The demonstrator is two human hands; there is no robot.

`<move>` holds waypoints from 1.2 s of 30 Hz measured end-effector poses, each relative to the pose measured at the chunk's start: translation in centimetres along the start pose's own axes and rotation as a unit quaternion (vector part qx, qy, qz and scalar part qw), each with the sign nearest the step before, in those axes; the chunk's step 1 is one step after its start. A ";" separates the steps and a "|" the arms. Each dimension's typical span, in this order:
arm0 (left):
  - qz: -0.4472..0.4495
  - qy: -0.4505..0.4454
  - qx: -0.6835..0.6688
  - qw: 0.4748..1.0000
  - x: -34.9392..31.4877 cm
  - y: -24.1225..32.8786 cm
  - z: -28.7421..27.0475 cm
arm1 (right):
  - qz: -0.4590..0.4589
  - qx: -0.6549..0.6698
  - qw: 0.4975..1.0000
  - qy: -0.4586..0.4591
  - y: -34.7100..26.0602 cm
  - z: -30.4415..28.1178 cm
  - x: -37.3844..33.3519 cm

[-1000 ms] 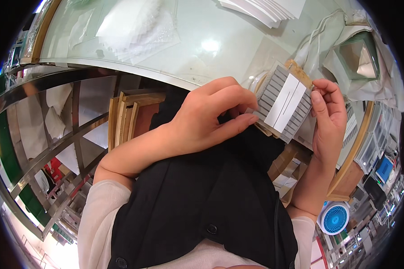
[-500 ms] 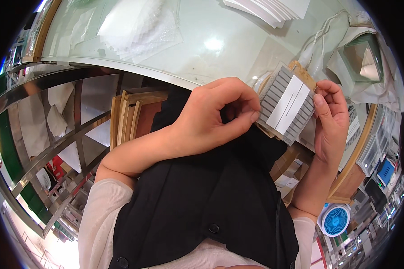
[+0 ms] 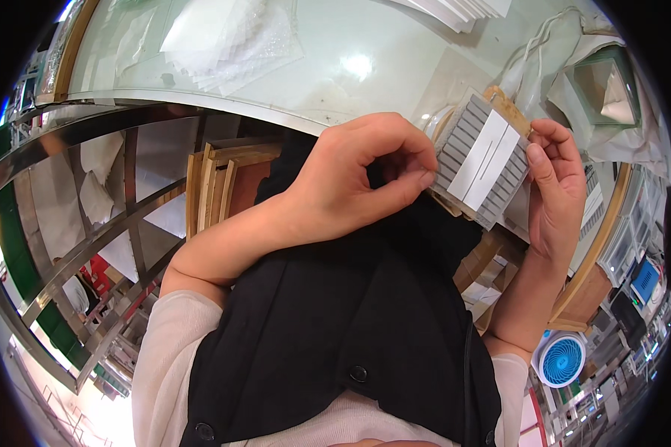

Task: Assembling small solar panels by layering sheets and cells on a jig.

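I hold a small flat box (image 3: pixel 479 160) between both hands, close to my chest. It has grey and white stripes, a white band across its middle and a brown cardboard edge. My left hand (image 3: pixel 365 179) is curled, its fingertips pinching the box's left edge. My right hand (image 3: pixel 558 190) grips the box's right edge with thumb and fingers. The box is tilted, its top leaning to the right. Below it is my black vest.
A pale glass-topped table (image 3: pixel 335 74) curves ahead, with clear plastic bags (image 3: pixel 231 37) at its far left, stacked white sheets (image 3: pixel 462 9) at the back and a white bag (image 3: pixel 604 89) on the right. Wooden frames (image 3: pixel 209 186) stand below the table. A blue fan (image 3: pixel 561 360) sits low right.
The box and both hands have kept their place. My left fingers have shifted slightly along the box's left edge.
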State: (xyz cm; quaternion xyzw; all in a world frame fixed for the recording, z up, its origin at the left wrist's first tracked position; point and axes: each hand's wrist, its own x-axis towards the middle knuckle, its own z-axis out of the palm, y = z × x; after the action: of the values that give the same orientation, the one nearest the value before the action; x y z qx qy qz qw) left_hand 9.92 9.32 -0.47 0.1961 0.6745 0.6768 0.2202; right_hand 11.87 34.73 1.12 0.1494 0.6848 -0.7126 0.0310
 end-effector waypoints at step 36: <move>0.036 0.030 0.025 0.999 -2.1 0.8 -1.4 | -0.316 -0.451 0.832 0.070 -5.2 3.5 14.0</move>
State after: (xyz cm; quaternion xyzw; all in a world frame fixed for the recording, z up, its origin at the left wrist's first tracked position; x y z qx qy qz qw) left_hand 10.87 7.00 0.42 0.2051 0.6904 0.6725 0.1704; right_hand -3.40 33.88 2.63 -0.0560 0.9402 -0.2834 -0.1804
